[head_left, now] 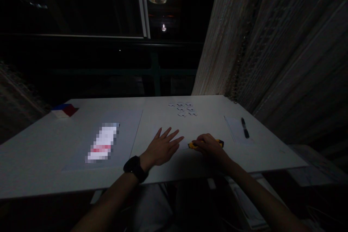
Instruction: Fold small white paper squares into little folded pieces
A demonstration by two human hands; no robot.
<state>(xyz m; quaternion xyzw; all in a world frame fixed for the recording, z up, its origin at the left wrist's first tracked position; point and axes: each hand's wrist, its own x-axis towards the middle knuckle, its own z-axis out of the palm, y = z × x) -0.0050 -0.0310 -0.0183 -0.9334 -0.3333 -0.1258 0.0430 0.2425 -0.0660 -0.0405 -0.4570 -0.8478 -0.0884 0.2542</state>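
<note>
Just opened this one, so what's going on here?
At a white table, the person's right hand grips what looks like a yellow cutter. The left hand is spread open beside it, holding nothing visible. Small marked pieces lie grouped farther back. A dark pen lies to the right, a bright pixelated item to the left, and a multicoloured block toward the far left.

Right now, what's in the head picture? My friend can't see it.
A right hand grips a yellow tool at a white table in dim light, with the left hand spread beside it. Beyond them lie seven small marked pieces; a dark pen is at right, a red, white and blue block at far left.
</note>
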